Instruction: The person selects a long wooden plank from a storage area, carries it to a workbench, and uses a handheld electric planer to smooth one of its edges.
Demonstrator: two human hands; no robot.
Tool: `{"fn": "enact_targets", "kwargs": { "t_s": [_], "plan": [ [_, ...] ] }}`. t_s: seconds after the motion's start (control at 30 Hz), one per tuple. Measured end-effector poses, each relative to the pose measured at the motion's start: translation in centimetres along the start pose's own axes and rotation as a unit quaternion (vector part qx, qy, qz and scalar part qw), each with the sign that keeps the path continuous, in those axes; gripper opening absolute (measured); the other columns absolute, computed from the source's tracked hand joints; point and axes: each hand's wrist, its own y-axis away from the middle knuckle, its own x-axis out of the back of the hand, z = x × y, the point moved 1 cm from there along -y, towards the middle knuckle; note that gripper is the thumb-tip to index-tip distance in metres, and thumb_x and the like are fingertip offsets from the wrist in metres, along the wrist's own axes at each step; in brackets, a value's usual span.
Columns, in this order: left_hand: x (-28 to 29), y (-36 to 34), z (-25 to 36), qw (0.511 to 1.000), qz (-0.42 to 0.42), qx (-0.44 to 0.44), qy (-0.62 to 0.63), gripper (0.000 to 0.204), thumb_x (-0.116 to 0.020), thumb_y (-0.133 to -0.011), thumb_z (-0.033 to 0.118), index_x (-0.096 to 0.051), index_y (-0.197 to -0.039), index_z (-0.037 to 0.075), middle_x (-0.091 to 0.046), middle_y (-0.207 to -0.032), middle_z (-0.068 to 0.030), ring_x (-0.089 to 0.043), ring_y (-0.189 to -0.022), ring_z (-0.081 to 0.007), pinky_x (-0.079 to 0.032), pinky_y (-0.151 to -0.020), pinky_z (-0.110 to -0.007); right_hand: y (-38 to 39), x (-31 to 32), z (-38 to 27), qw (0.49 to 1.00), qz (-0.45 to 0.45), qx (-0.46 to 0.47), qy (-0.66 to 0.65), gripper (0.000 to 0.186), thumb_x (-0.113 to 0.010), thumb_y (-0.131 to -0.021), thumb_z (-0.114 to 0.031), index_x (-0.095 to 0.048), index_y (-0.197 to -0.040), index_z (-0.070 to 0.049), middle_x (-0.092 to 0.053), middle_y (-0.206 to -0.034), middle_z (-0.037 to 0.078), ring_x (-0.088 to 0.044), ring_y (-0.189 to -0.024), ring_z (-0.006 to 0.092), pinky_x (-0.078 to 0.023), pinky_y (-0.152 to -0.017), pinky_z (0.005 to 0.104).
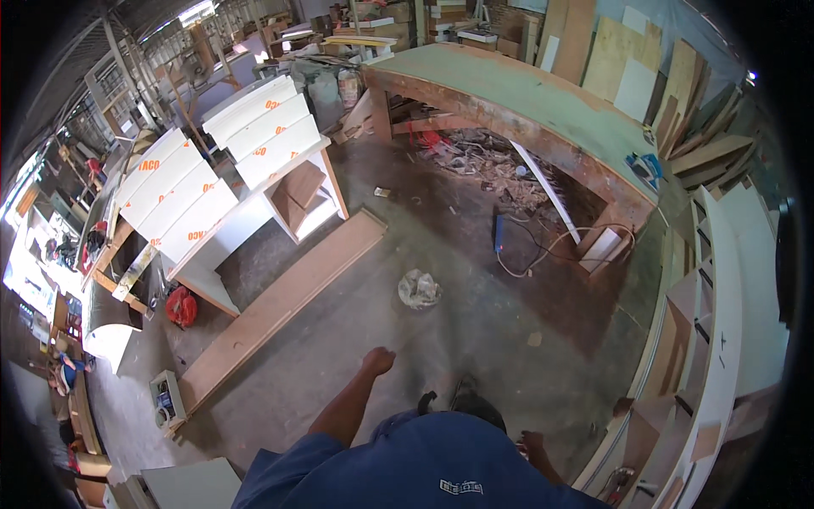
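Note:
My left hand hangs over the concrete floor with its fingers curled in, and nothing shows in it. Close to my right side is my right hand, small and partly covered by my blue shirt; its fingers are not clear. Ahead of my left hand a crumpled, whitish translucent plastic bag lies on the floor. Left of that hand, a long brown board stretches diagonally along the floor. Both hands are apart from these things.
White panels with orange print top a white desk-like unit at left. A green-topped workbench has scrap beneath it. A blue power strip trails cables across the floor. Along the right stands a long white cabinet frame.

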Motion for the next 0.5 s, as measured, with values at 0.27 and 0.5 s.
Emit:
{"fn": "enact_targets", "kwargs": {
  "t_s": [0.27,0.5],
  "plan": [
    [-1.9,-9.5,-5.3,0.998,-0.025,0.037,-0.052,0.062,-0.053,-0.094,0.052,-0.071,-0.116,-0.003,-0.064,-0.127,-0.0296,-0.062,-0.12,-0.0432,-0.047,-0.104,-0.05,-5.4,-13.8,-19.0,0.988,-0.115,0.025,0.095,0.021,-0.062,-0.093,-0.014,-0.068,-0.111,-0.004,-0.063,-0.081,0.011,-0.057,-0.062,0.0238,-0.047,-0.054,0.0429],
    [-5.2,-10.2,-5.1,0.981,-0.153,0.118,0.034,0.051,-0.061,-0.089,0.053,-0.077,-0.087,0.004,-0.075,-0.089,-0.021,-0.072,-0.093,-0.034,-0.055,-0.087,-0.047,-12.8,-7.0,-42.0,0.979,0.002,0.155,0.134,0.011,-0.063,-0.092,-0.014,-0.069,-0.094,-0.004,-0.063,-0.08,0.011,-0.058,-0.065,0.0263,-0.049,-0.06,0.0444]
  ]
}}
